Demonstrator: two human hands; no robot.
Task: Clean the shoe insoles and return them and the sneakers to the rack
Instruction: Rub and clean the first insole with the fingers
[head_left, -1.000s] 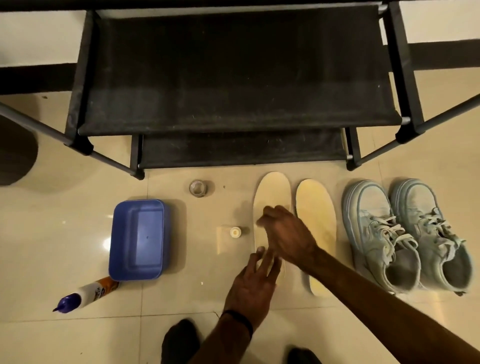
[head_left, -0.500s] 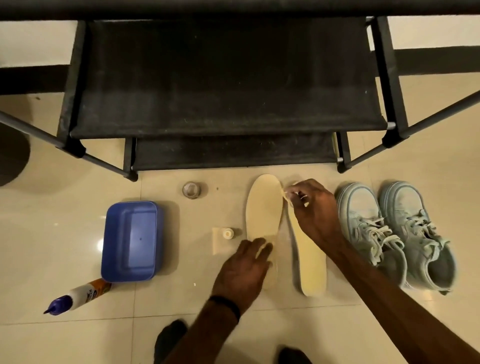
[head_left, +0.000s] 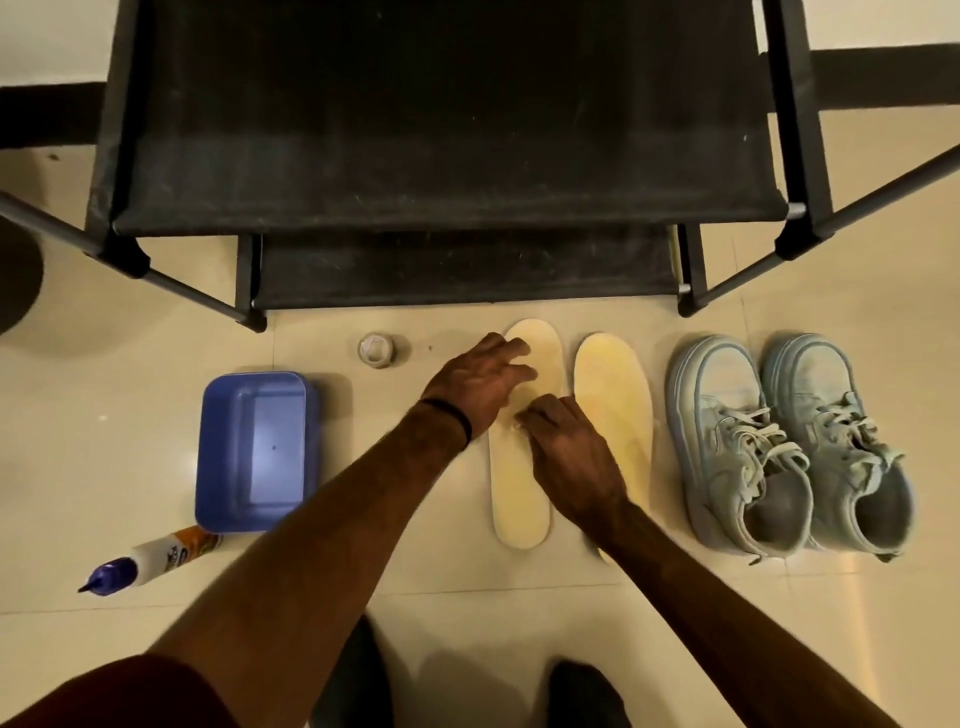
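From my head camera, my left hand (head_left: 480, 387) presses flat, fingers spread, on the left insole's (head_left: 519, 488) toe end. My right hand (head_left: 571, 452) pinches something small and whitish against its middle. The other insole (head_left: 615, 415) and the sneakers (head_left: 784, 447) lie beside it, before the rack (head_left: 447, 208).

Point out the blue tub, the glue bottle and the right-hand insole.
blue tub (head_left: 258, 451): head view, inner floor.
glue bottle (head_left: 156, 557): head view, white body.
right-hand insole (head_left: 615, 395): head view, forefoot area.

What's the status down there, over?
Left hand pressing the left insole flat; right hand rubbing its middle, grip unclear. Right insole and sneakers on floor. Rack unobstructed.
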